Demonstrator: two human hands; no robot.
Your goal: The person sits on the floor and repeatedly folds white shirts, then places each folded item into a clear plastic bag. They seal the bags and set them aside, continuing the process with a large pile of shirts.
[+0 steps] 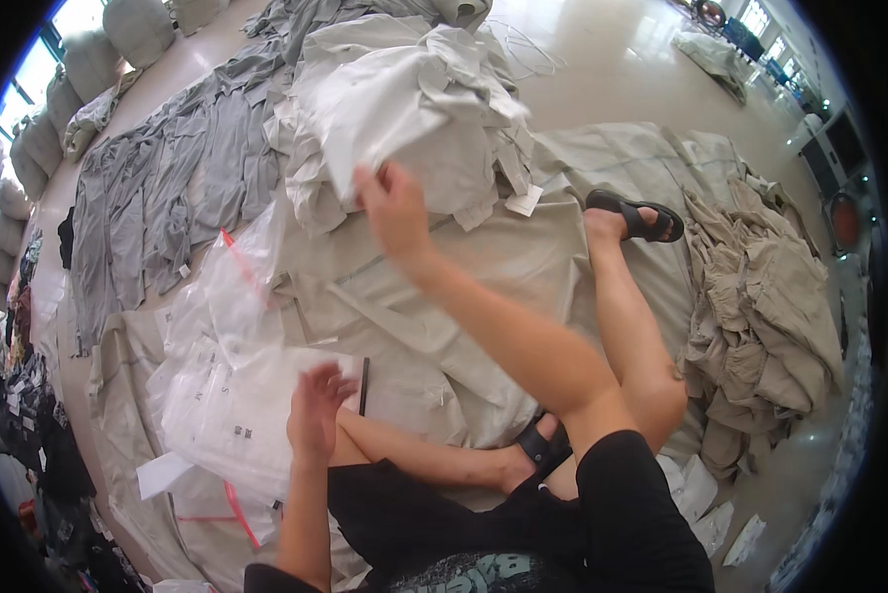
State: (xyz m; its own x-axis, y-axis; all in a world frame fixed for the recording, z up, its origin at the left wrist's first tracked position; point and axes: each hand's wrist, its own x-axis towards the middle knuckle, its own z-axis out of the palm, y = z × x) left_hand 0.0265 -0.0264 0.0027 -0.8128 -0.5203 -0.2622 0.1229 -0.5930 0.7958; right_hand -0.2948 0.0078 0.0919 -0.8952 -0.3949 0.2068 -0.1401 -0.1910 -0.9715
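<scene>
Just ahead of the right hand (396, 210), at its fingertips, lay a white garment (394, 109) on a heap of pale clothes (310, 198). A white tag (526, 201) showed at the heap's edge; dark print marked the clear plastic bags (221, 381) beside the left hand (313, 407). The right fingers pinched the garment's edge; the left ones hung apart, loosely curled.
</scene>
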